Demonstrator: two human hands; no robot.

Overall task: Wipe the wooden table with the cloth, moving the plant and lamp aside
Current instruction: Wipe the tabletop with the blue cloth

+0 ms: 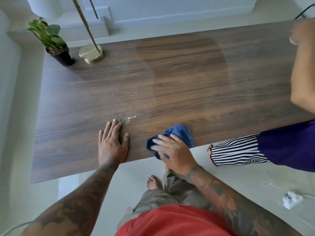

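The dark wooden table fills the middle of the view. A blue cloth lies bunched at its near edge, and my right hand grips it from above with fingers curled over it. My left hand rests flat on the tabletop to the left of the cloth, fingers straight. Small wet droplets glisten just beyond my left fingertips. At the far left corner stand a green plant in a black pot and, right beside it, a brass lamp with a round base and thin stem.
Another person stands at the table's right end, with an arm over the tabletop and striped trousers beside the near right corner. A white plug and cord lie on the floor at the right. A black cable runs behind the far right corner.
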